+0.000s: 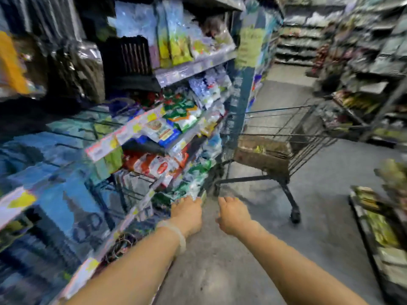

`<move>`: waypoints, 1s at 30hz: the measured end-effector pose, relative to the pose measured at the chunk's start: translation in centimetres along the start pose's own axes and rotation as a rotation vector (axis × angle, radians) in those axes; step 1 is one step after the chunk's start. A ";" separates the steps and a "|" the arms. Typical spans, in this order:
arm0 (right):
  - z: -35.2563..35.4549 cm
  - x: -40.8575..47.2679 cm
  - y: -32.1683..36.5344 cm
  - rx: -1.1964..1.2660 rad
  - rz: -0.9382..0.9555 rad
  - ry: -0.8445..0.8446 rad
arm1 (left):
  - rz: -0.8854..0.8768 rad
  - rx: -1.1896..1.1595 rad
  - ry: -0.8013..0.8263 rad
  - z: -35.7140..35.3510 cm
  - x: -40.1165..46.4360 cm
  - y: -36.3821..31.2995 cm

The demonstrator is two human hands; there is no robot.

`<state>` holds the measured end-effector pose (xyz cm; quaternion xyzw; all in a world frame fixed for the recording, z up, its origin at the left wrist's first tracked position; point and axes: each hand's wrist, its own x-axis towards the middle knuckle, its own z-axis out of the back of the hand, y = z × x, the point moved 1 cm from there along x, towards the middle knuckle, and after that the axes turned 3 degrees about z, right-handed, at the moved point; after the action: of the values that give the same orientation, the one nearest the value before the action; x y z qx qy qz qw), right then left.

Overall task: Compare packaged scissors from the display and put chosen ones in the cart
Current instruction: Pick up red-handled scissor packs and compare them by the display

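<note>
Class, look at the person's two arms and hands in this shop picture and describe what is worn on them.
Both forearms are bare, with no sleeves in view. The left hand has a pale, translucent bangle round its wrist. The right hand and its wrist show nothing worn. No gloves; rings cannot be told through the blur.

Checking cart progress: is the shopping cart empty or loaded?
Loaded: a brown, box-like item sits in the cart basket; blur hides what it is.

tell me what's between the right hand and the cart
Only bare grey floor lies between the right hand and the cart, as the head view shows.
</note>
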<state>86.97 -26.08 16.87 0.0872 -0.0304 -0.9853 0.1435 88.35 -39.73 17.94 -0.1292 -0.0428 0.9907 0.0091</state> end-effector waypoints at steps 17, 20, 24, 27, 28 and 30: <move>4.3 20.9 -25.5 0.038 -0.306 0.065 | -0.294 0.063 0.045 4.6 31.3 -18.1; 7.8 27.6 -29.7 0.048 -0.312 0.009 | -0.277 0.053 0.022 8.4 39.2 -20.1; 9.8 34.3 -33.8 0.071 -0.341 -0.003 | -0.281 0.038 0.017 11.2 47.2 -22.0; 10.2 39.0 -36.8 0.107 -0.353 0.035 | -0.287 0.047 0.044 12.0 52.1 -23.2; 10.4 40.6 -37.8 0.121 -0.352 0.042 | -0.286 0.060 0.055 12.1 53.7 -23.5; 10.8 43.9 -39.9 0.153 -0.342 0.037 | -0.261 0.078 0.067 12.1 56.9 -24.0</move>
<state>32.48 -0.14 16.94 0.1200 -0.0873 -0.9884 -0.0324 30.38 -15.17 17.20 -0.1551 -0.0202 0.9771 0.1446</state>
